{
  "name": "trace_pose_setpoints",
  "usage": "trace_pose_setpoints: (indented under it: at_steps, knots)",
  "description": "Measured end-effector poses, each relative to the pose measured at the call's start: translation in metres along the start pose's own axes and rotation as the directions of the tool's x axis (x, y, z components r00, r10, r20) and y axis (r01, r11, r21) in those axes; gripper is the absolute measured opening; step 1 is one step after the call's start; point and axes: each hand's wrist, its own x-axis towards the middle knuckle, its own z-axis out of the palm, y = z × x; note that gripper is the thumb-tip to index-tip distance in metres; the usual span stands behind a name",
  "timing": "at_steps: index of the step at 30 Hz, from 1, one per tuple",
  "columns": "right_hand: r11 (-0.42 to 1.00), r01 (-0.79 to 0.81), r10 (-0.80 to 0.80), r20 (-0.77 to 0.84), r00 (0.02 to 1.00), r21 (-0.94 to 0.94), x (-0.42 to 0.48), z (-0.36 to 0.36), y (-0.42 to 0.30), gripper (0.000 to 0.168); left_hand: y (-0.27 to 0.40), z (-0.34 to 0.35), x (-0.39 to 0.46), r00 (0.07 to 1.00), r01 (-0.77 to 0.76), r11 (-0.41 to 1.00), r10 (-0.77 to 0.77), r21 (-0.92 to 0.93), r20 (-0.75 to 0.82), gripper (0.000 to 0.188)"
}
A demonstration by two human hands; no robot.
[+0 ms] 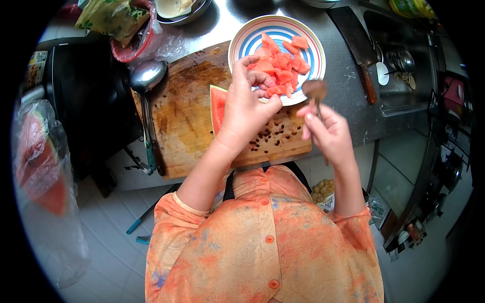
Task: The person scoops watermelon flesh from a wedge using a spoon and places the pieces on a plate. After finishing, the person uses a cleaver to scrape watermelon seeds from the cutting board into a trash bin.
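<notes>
My left hand (252,94) is over the near left rim of a striped plate (235,41), its fingers bent beside the watermelon chunks (282,62) heaped there. Whether it pinches a chunk is unclear. Gripped in my right hand (329,128) is a metal spoon (315,89), its bowl blurred in front of the plate's near right rim. A watermelon wedge (217,108) with rind stands on the wooden cutting board (185,132), partly hidden by my left hand and wrist. Dark watermelon seeds (278,137) and bits of flesh are scattered on the board below the plate.
A cleaver (352,41) with a wooden handle lies right of the plate, beside the sink (401,98). A steel ladle (149,77) rests along the board's left edge. Bagged watermelon (43,163) is at far left. A red basket (127,55) and bowl (191,15) stand behind.
</notes>
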Motion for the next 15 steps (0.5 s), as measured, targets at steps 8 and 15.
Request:
trace_pose_setpoints:
  at_steps: [8,15]
  knots:
    - [0.828,0.074,-0.271,-0.281,0.921,-0.555,-0.025,0.008,0.024,0.020,-0.004,0.003,-0.001,0.998,0.056,0.998,-0.057,-0.039,-0.014,0.066]
    - [0.737,0.260,-0.543,-0.317,0.778,-0.624,-0.014,0.029,0.014,0.024,-0.001,0.005,-0.006,0.997,-0.029,0.997,0.033,0.071,-0.063,0.070]
